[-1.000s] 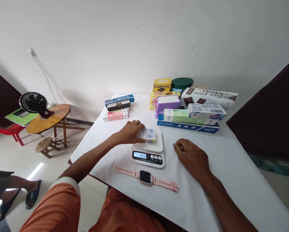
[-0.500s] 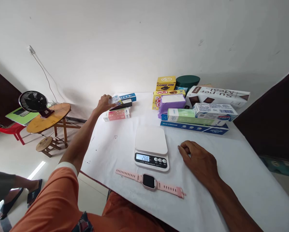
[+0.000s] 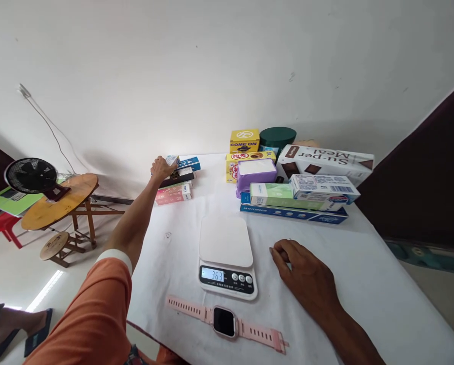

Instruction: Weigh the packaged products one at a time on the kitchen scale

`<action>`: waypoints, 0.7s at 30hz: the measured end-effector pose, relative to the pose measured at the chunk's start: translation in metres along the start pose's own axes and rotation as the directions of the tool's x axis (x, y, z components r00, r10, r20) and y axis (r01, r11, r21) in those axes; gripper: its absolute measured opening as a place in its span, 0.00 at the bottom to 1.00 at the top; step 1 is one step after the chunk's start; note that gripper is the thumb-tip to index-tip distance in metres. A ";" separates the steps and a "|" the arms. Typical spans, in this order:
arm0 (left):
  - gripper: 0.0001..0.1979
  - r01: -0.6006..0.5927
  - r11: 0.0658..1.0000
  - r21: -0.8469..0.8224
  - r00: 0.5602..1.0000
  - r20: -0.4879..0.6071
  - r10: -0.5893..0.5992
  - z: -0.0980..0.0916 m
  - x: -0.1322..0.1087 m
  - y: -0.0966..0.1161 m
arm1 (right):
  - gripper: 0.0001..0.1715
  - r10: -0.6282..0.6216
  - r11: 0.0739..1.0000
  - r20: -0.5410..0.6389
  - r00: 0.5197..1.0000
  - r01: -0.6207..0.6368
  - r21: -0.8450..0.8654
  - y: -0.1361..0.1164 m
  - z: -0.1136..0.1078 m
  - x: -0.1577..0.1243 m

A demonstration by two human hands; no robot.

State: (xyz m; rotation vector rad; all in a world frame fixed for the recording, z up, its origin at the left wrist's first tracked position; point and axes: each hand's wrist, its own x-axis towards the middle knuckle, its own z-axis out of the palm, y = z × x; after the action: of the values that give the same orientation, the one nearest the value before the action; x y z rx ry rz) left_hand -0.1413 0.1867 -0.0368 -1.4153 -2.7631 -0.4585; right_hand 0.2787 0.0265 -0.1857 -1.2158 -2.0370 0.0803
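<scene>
At the table's back left, my left hand (image 3: 162, 169) is closed over a small pale box (image 3: 173, 159), partly hidden by the fingers. The small box is beside a blue box (image 3: 189, 163), a black box (image 3: 179, 177) and a pink box (image 3: 174, 193). My right hand (image 3: 306, 271) rests on the white cloth with its fingers curled in and nothing visible in them. Left of it stands a white kitchen scale (image 3: 226, 243), its plate bare and its display reading 363. In front of the scale lies a pink-strapped smartwatch (image 3: 224, 322), stretched out flat.
Back right, boxes are piled up: a yellow box (image 3: 244, 142), a purple pack (image 3: 255, 175), a white Su-per Meal box (image 3: 326, 162) and a long blue box (image 3: 293, 214). A green-lidded tub (image 3: 277, 136) stands behind. Left of the table, a fan (image 3: 33, 176) sits on a wooden table (image 3: 78, 190).
My left hand has pushed the small box slightly back toward the wall, among the other boxes. The scale's display went from 266 to 363. The head view has shifted; my right hand stays resting.
</scene>
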 end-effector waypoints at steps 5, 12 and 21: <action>0.39 -0.037 0.999 0.029 0.999 -0.018 0.038 -0.006 -0.006 0.000 | 0.11 -0.001 1.000 0.001 1.000 0.001 -0.006 -0.001 -0.001 0.001; 0.33 -0.536 0.833 0.136 0.790 -0.267 0.552 -0.008 -0.077 0.053 | 0.12 0.056 0.998 0.019 0.998 -0.055 -0.032 -0.008 -0.002 0.004; 0.25 -0.925 0.380 -0.013 0.380 -0.015 0.925 0.011 -0.201 0.181 | 0.08 0.205 0.976 0.180 0.962 -0.188 -0.108 -0.019 -0.008 0.012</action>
State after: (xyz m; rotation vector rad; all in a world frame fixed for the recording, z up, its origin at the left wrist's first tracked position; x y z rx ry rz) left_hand 0.1232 0.1302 -0.0277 -2.5842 -1.4320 -0.3886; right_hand 0.2671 0.0230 -0.1654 -1.5163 -2.0945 0.2096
